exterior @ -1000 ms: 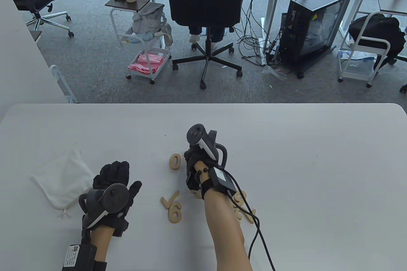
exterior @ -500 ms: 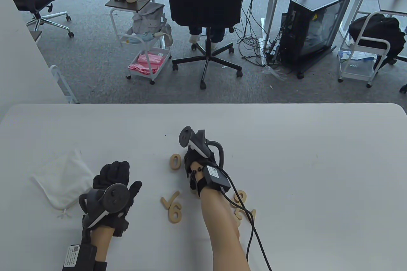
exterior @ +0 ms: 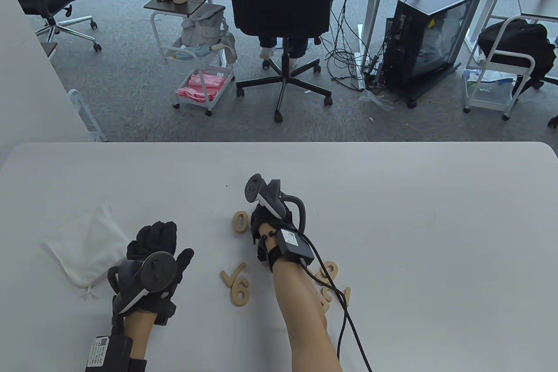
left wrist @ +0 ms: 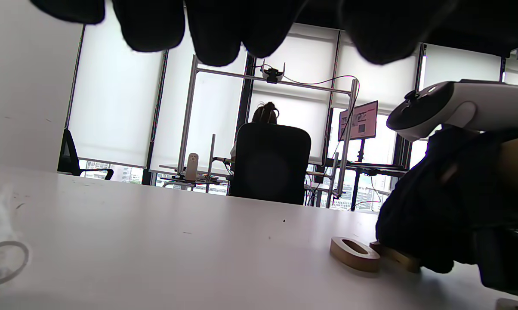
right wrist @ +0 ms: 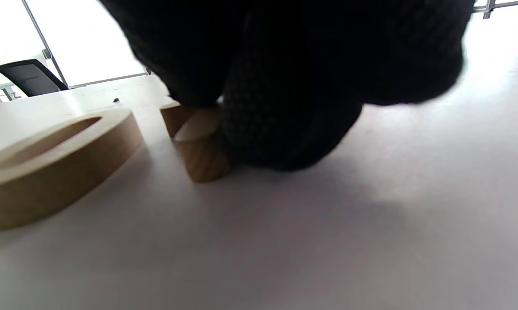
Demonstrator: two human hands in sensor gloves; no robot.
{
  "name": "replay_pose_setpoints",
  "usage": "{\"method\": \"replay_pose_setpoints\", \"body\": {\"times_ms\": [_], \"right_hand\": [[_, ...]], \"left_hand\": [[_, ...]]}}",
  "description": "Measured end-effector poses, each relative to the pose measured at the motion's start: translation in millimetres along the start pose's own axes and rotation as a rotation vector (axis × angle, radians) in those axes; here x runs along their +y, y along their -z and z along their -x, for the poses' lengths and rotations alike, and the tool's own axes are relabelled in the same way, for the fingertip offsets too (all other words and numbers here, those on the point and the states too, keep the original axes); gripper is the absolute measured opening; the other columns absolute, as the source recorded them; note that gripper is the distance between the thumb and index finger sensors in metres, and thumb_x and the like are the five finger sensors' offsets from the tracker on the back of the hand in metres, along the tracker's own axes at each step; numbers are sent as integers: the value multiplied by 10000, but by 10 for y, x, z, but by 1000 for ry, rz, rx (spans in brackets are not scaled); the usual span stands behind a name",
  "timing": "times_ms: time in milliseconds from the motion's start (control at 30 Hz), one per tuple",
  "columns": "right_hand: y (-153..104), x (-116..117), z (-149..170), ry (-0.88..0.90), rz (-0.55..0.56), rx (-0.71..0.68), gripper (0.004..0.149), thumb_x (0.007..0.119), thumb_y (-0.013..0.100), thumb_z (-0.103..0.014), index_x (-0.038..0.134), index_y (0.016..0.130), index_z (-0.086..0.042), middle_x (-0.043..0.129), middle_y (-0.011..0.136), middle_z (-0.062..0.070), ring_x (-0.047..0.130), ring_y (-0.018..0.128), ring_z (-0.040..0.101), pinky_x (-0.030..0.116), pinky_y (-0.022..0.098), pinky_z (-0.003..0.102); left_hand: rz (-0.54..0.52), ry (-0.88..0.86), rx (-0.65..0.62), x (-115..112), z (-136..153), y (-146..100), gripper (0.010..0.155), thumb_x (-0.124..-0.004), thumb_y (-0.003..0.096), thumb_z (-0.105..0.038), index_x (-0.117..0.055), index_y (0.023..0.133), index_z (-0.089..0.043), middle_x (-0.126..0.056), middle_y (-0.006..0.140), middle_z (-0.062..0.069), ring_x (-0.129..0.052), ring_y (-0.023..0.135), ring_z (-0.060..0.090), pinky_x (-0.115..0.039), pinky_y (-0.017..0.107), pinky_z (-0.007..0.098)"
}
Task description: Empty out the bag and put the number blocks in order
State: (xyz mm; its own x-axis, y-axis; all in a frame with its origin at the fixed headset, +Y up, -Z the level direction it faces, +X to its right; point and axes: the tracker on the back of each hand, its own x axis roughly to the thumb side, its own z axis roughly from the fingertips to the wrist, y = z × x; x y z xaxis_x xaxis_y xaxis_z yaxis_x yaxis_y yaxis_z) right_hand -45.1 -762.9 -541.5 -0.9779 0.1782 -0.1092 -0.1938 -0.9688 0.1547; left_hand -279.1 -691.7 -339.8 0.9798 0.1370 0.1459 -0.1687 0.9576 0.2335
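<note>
A high camera looks down and outward over the white counter [exterior: 392,197] toward the office floor, while both wrist cameras skim low and close across its surface, all three sharing the wooden 0 block [exterior: 240,222] [left wrist: 354,254] [right wrist: 57,163].

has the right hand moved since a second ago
Yes. The right hand has shifted left, closing on the 0 block, which has stayed put on the table.

Bag [exterior: 85,246] near the tabletop's left edge. Zero [exterior: 239,222] mid-table; six [exterior: 240,290] nearer the front edge.
</note>
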Motion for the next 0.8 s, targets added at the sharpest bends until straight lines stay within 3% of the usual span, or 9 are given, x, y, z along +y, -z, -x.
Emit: {"method": "replay_pose_setpoints", "body": {"times_ms": [133, 300, 367, 433, 500, 633, 800], "right_hand": [[-21, -113, 67, 36, -13, 9, 513, 855, 486, -302, 815, 911, -18, 1023, 603, 102, 1103, 291, 163, 980, 175, 261], [-280, -699, 336, 4, 78, -62, 529, 806, 508, -321, 770, 954, -38, 973, 718, 144, 1094, 399, 226, 975, 255, 315], [-519, -951, 576, 41, 93, -113, 526, 790, 518, -335, 762, 969, -66, 906, 821, 193, 1057, 532, 319, 948, 368, 405], [-774, -1102, 835, 79, 86, -211, 519, 771, 529, -345, 744, 992, -110, 816, 925, 234, 990, 670, 398, 900, 479, 483], [-1072, -1194, 1125, 101, 102, -214, 539, 770, 530, -353, 734, 1002, -96, 765, 969, 273, 938, 737, 470, 857, 534, 548], [-1570, -1133, 1643, 91, 44, -331, 561, 794, 527, -358, 700, 1035, -141, 649, 1072, 265, 795, 885, 534, 743, 647, 625], [-1922, -595, 2052, -16, -70, -352, 627, 826, 509, -353, 645, 1065, -128, 608, 1110, 221, 750, 928, 535, 704, 686, 631]], "left_hand": [[2, -7, 4, -6, 15, 1, 755, -702, 529, -504, -557, 1107, -42, -558, 1112, 295, -615, 996, 627, -527, 651, 783], [4, -14, 0, -6, 21, -2, 754, -701, 530, -504, -555, 1107, -42, -556, 1113, 294, -612, 997, 628, -525, 651, 783], [3, -9, -4, -4, 16, -9, 755, -702, 529, -505, -557, 1107, -42, -561, 1111, 296, -614, 997, 627, -527, 651, 783], [5, -14, -8, -6, 12, -11, 755, -702, 529, -505, -556, 1108, -42, -558, 1112, 295, -613, 996, 629, -527, 650, 784], [8, -15, -14, -14, 4, -12, 754, -702, 529, -505, -556, 1108, -43, -558, 1113, 294, -612, 997, 628, -527, 650, 783], [14, -10, -30, -23, -34, -18, 755, -702, 529, -505, -557, 1108, -44, -557, 1113, 294, -612, 997, 628, -526, 650, 784], [9, -6, -44, -20, -65, -18, 756, -702, 528, -505, -556, 1108, -42, -558, 1112, 296, -611, 996, 630, -525, 649, 784]]}}
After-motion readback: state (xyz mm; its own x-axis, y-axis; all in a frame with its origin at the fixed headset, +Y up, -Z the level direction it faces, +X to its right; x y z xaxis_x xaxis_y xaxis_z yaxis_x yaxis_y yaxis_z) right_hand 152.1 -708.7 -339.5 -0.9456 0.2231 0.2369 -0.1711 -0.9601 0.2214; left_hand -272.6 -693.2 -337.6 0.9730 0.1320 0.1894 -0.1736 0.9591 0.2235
